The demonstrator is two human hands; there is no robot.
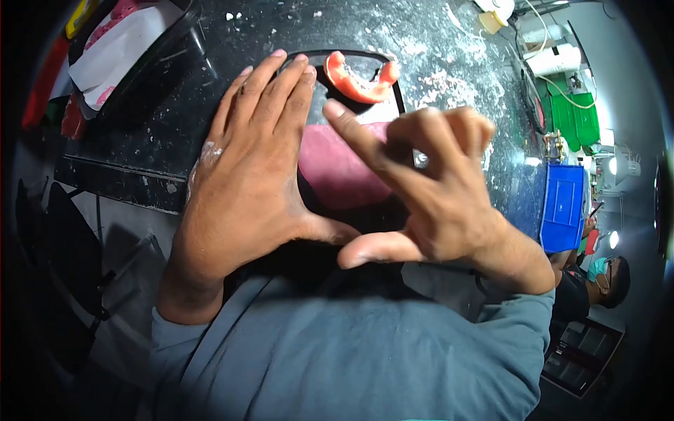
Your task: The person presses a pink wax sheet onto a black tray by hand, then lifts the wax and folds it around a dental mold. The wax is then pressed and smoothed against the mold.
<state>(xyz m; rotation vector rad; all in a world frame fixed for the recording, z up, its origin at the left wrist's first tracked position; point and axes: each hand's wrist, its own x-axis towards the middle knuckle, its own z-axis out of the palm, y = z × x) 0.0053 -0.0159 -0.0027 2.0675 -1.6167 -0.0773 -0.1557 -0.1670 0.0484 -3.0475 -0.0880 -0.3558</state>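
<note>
My left hand (253,161) lies flat along the left edge of a smooth pink slab (344,168), its fingers stretched out and pointing away from me. My right hand (442,189) is over the slab's right side, index finger extended, thumb held apart and the other fingers curled. The tips of both thumbs come near each other below the slab. Beyond it, a red horseshoe-shaped dental piece (361,88) rests within a black-rimmed panel (401,98). Part of the slab is hidden under my right hand.
The dark table (239,31) is strewn with white crumbs and smears. A black container (184,45) at the left holds white paper and pink scraps. On the right are a blue bin (563,203), a green bin (576,116) and a masked person (583,295).
</note>
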